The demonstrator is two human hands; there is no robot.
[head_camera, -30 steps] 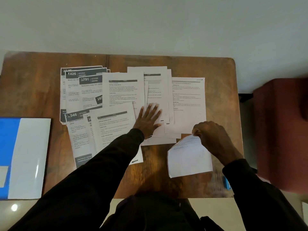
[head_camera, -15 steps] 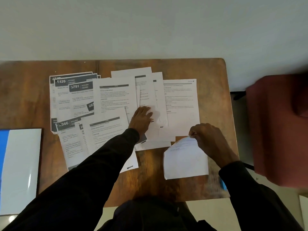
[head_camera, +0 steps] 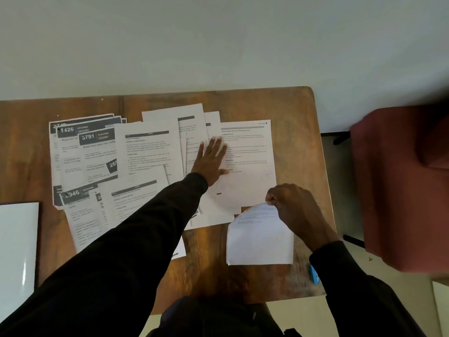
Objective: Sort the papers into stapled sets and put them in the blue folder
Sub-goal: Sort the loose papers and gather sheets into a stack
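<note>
Pale wall runs behind a brown wooden table [head_camera: 291,110], with a red chair [head_camera: 401,190] off its right edge.

Seen from the head, loose papers [head_camera: 148,154] lie fanned over the far half of the table, with the dark-headed kitchen sheets [head_camera: 85,147] toward the left edge. The left hand [head_camera: 210,161] has shifted from the middle stack toward the right edge. It now lies flat, fingers spread wide, where that stack meets the rightmost sheet [head_camera: 250,152]; half a second ago those fingers were curled.

The right hand [head_camera: 296,210] keeps pinching the far corner of a sheaf [head_camera: 260,242] close to the near right corner.

By my judgement sorting is under way: the next matching page is being picked out, and no staple is visible.

The folder [head_camera: 17,251] shows only as a pale glossy panel at the left edge, apart from the papers. A small blue object [head_camera: 314,274] sits by the near right corner; I cannot tell what it is.
</note>
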